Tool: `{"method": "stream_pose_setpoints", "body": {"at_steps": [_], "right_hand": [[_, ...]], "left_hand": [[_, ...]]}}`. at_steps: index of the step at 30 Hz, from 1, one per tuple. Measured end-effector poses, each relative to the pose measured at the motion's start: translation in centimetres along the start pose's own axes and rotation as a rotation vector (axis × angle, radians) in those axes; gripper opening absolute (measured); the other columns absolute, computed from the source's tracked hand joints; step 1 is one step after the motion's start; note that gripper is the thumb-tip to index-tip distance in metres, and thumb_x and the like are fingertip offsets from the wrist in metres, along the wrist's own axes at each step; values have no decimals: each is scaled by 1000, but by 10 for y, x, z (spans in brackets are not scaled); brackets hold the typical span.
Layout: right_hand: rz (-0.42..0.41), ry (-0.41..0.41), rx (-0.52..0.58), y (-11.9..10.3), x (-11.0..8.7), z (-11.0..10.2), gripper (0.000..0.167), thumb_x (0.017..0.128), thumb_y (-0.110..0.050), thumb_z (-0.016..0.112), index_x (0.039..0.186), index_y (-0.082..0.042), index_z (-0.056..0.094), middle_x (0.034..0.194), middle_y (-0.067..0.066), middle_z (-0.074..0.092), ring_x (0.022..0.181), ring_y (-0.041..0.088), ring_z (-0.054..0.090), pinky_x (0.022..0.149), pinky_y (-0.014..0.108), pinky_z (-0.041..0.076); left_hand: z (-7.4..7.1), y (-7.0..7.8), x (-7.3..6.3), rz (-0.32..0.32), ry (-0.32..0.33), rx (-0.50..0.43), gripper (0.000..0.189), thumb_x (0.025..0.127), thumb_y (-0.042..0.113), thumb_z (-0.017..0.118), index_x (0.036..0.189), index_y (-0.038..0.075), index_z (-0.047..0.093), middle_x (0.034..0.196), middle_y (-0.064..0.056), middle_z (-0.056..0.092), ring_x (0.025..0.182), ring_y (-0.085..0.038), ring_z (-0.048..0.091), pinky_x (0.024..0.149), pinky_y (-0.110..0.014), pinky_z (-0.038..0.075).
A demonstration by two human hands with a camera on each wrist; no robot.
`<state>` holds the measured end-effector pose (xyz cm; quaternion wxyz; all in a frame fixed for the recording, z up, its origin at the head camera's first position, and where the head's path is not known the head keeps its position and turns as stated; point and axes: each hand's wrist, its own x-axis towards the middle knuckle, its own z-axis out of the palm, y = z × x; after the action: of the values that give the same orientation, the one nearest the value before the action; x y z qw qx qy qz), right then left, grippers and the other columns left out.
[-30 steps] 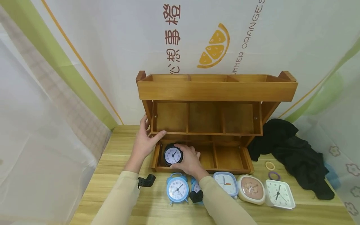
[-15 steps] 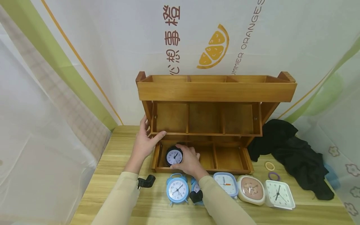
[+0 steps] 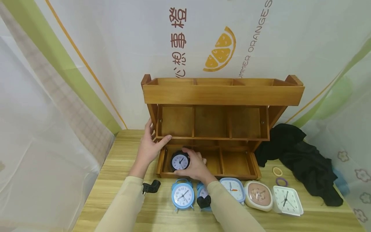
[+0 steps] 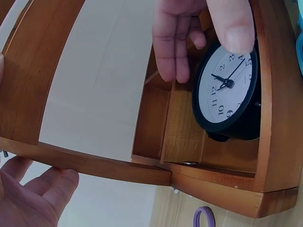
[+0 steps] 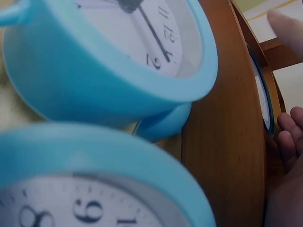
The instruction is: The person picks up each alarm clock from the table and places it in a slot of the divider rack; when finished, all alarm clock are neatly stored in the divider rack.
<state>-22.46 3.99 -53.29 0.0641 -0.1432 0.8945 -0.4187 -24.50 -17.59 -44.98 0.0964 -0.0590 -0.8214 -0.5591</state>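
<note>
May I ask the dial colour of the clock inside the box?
The dial is white, clearest in the left wrist view.

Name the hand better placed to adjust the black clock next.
Probably the right hand: its thumb and a finger straddle the black clock, while the left hand holds the side of the wooden organizer.

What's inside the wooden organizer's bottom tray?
A black clock sits in the left compartment; the right compartment shows bare wood. The right hand covers part of the middle compartment, so anything behind it can't be seen.
</note>
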Motion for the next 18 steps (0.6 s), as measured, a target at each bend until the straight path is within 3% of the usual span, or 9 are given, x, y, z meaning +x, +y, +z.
{"method": "stream_pose_setpoints", "body": {"at_steps": [7,12,18], "right_hand": [[-21,-27,37,0,-6,-7,107,72,-46,95,159,-13,42,154,6,51,133,35,49,103,65,25],[-77,-76,-24,-3,-15,-12,115,73,-49,95,164,-16,33,161,11,42,140,39,39,107,70,26],[-157,-116,-77,-9,-31,-13,115,72,-57,93,165,-25,33,164,9,35,144,36,35,114,70,27]], "left_hand": [[2,1,0,-14,-3,-22,105,92,45,81,168,37,9,169,-19,26,146,-53,36,113,-65,39],[2,3,0,-20,-4,-36,105,92,44,81,168,36,10,169,-20,25,146,-53,37,112,-64,40],[1,4,-1,-26,-6,-42,104,92,43,81,168,38,11,169,-19,26,146,-52,38,111,-63,42]]}}
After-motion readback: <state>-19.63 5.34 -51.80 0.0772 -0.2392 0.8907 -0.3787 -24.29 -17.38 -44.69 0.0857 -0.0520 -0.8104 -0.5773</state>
